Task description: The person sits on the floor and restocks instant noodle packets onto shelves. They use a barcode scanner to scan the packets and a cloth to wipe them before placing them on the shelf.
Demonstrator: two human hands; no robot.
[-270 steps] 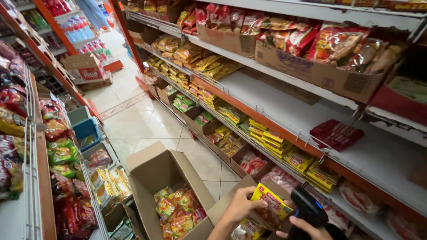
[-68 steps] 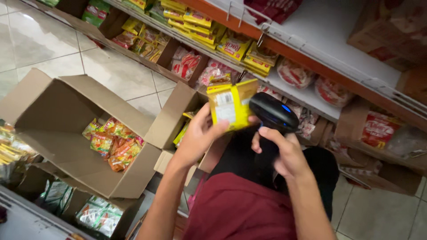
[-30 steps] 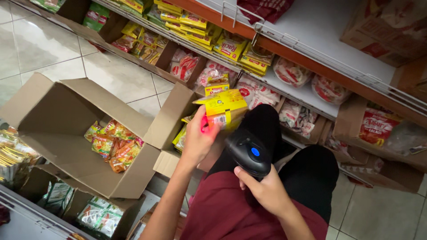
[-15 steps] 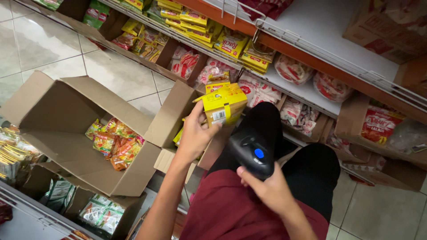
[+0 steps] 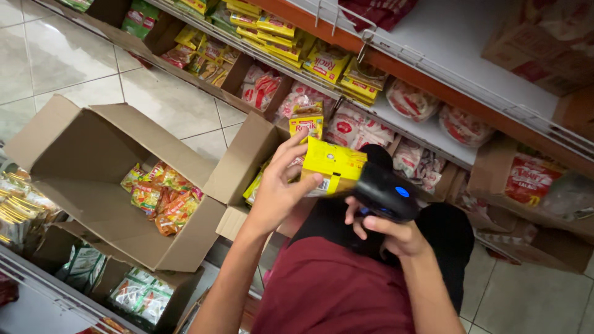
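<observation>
The left hand (image 5: 278,192) holds a yellow packet (image 5: 331,166) above the lap, fingers wrapped around its near end. The right hand (image 5: 387,232) grips a black scanner (image 5: 383,195), its head touching the packet. Just to the left stands an open cardboard box (image 5: 80,161) with snack packets (image 5: 162,196) inside. Shelves (image 5: 445,55) of packets run ahead.
</observation>
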